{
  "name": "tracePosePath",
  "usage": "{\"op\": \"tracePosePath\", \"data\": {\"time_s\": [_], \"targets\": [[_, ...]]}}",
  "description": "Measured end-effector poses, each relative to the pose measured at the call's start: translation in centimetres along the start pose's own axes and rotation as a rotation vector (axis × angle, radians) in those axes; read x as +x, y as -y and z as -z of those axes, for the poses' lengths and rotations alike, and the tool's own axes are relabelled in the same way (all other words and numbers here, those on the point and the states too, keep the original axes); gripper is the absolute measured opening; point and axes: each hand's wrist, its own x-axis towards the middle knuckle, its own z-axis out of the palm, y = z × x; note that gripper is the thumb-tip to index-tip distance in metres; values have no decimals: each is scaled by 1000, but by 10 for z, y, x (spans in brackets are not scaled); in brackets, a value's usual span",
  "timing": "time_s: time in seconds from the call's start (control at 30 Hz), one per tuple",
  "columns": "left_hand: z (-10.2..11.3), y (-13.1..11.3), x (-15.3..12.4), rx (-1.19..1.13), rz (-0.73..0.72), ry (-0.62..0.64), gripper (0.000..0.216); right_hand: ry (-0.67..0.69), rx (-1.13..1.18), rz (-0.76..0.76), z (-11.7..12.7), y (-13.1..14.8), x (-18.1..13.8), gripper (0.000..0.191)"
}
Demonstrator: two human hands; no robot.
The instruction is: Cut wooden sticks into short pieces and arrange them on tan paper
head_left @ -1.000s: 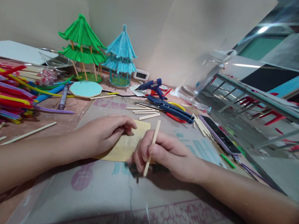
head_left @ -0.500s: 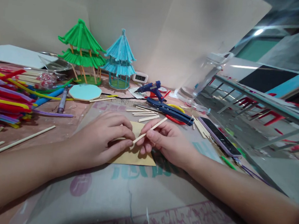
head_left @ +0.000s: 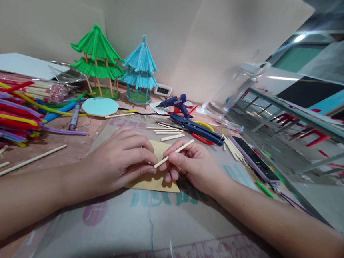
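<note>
My right hand (head_left: 191,165) pinches a thin wooden stick (head_left: 174,153), which slants up to the right, its lower end against a yellow paper sheet (head_left: 155,181). My left hand (head_left: 121,158) rests curled on the left part of that sheet, its fingertips meeting the stick's lower end. The sheet lies on a printed cardboard mat (head_left: 151,231). Whether my left fingers grip anything is hidden.
Behind stand a green pagoda model (head_left: 96,60) and a blue pagoda model (head_left: 140,70). A blue glue gun (head_left: 176,103), blue pliers (head_left: 199,128), loose sticks (head_left: 167,132) and a phone (head_left: 252,154) lie beyond my hands. Coloured pipe cleaners (head_left: 7,110) pile at the left. A light-blue disc (head_left: 100,106) lies nearby.
A second ago my right hand held the stick upright, nearer to me. It has since moved up onto the sheet and tilted the stick down to my left fingertips.
</note>
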Motion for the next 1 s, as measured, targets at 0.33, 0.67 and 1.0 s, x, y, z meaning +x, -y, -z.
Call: {"op": "tracePosePath", "data": {"time_s": [0.33, 0.67, 1.0], "targets": [[2, -2, -1, 18, -1, -28, 9, 109, 127, -102, 7, -5, 4, 29], [0, -4, -1, -36, 50, -14, 11, 172, 174, -90, 5, 1, 2, 24], [-8, 4, -2, -108, 249, 292, 19, 50, 192, -12, 2, 6, 0, 23]]}}
